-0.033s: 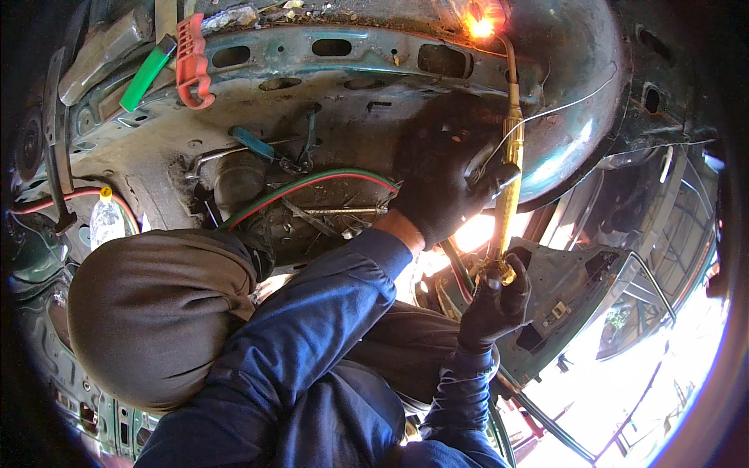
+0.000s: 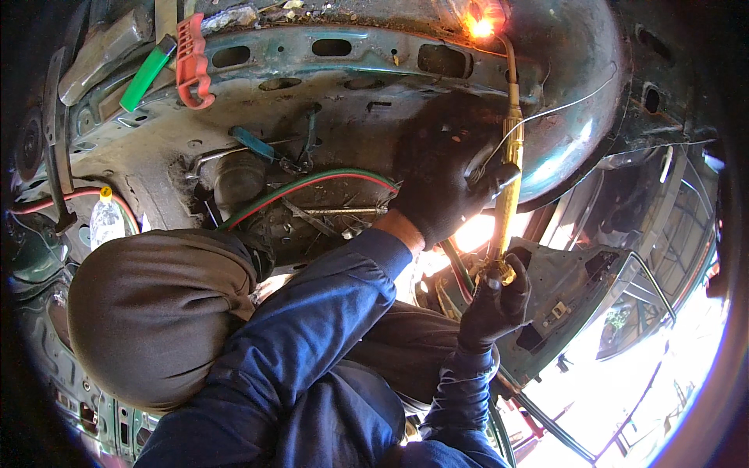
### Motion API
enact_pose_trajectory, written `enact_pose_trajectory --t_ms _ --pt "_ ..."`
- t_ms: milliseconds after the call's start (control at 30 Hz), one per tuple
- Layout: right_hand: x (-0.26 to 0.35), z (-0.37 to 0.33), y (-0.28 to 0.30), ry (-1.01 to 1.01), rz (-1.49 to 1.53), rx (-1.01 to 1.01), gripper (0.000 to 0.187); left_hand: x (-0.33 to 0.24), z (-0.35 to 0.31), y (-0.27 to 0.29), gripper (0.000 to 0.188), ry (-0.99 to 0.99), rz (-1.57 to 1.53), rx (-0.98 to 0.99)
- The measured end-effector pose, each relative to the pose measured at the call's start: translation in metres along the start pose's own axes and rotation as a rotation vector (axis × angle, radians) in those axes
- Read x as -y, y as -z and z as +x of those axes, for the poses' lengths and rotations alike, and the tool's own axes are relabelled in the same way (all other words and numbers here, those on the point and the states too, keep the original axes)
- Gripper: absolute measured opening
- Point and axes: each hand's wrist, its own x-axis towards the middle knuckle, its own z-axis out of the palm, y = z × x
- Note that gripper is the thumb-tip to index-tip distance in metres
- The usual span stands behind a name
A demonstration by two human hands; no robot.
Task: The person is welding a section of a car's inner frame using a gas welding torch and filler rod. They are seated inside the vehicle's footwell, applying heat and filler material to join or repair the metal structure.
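A brass gas welding torch (image 2: pixel 507 199) stands nearly upright in front of me, its bent tip reaching up to a bright orange flame and glowing metal (image 2: pixel 480 28). My right hand (image 2: pixel 499 304), in a dark glove, is closed around the valve end at the torch's base. My left hand (image 2: pixel 445 171), also gloved, is closed on a thin metal wire (image 2: pixel 566 103) that curves up and to the right past the torch. Its fingertips lie against or just beside the torch body; which, I cannot tell. Shadow hides part of this hand.
A green car body panel (image 2: pixel 335 66) with slots spans the top. On it lie a green lighter (image 2: pixel 148 74), a red plastic handle (image 2: pixel 191 62) and a hammer (image 2: pixel 105 58). Red and green hoses (image 2: pixel 312 183) run behind my left arm. A clear bottle (image 2: pixel 106 218) stands left.
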Motion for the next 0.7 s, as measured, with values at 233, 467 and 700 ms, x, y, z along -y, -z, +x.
enact_pose_trajectory --t_ms 233,467,700 --pt "0.004 0.009 -0.009 -0.009 0.073 0.008 0.033 0.013 0.004 -0.010 0.038 -0.064 0.041 -0.072" --pt "0.003 0.008 -0.009 -0.021 0.082 0.010 0.029 0.015 0.009 -0.009 0.037 -0.115 0.099 -0.113" --pt "0.006 0.009 -0.007 -0.001 0.065 0.047 0.032 0.012 0.008 -0.009 0.038 -0.150 0.118 -0.176"
